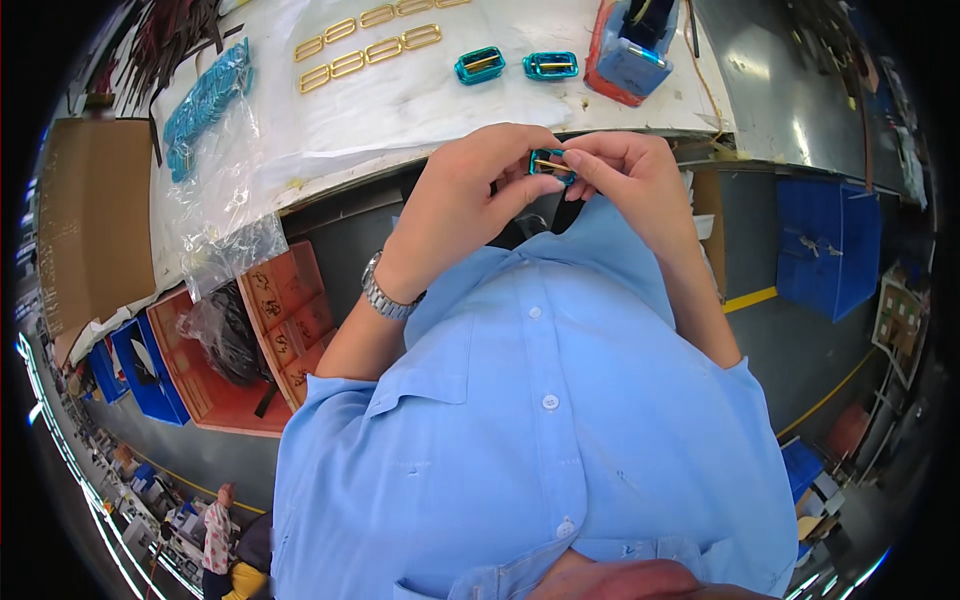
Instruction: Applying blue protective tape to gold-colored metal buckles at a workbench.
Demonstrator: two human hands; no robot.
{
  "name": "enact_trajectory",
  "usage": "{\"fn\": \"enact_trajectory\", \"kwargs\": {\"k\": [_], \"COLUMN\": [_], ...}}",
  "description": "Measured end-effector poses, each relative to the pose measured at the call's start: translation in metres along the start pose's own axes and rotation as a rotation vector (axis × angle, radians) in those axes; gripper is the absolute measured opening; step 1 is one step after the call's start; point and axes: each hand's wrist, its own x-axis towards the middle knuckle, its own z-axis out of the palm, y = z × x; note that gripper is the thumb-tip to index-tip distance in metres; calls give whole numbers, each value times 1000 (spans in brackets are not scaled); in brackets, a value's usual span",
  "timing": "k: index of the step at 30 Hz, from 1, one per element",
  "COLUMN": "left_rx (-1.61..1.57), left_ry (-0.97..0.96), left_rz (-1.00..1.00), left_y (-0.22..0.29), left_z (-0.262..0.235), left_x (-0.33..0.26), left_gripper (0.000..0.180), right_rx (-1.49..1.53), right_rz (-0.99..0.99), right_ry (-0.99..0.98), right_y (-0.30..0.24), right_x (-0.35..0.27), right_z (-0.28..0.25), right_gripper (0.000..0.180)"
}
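Observation:
Just off the table's near edge, a small teal buckle [551,166] with a gold bar across it is pinched between both my hands. My left hand [487,178] grips its left side with thumb and forefinger. At its right side, my right hand [630,175] closes thumb and fingers on the frame. Fingertips hide part of the buckle. Two similar teal buckles lie beyond on the white table, one to the left [479,66] and one to the right [551,66]. Farther left, gold buckle frames [370,58] are laid out in two rows.
A tape dispenser [630,55] stands at the table's right end. On the left lie a clear bag [225,205] and stacked teal pieces [207,105]. Below the table's left side are a red crate [215,385] and a cardboard piece [95,225]. A blue bin [828,245] stands right.

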Motion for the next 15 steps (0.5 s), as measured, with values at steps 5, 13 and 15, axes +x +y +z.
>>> {"fn": "enact_trajectory", "kwargs": {"k": [5, 13, 15], "left_rx": [354, 630, 625], "left_ry": [61, 411, 413], "left_rz": [235, 252, 224], "left_y": [5, -41, -54], "left_z": [-18, -43, -41], "left_x": [7, 45, 52], "left_gripper": [34, 28, 27], "right_rx": [-61, 125, 128], "right_rz": [-12, -54, -40], "right_ry": [-1, -80, -90], "right_y": [-7, 4, 14], "right_x": [8, 28, 26], "right_z": [12, 5, -1], "right_gripper": [23, 37, 35]}}
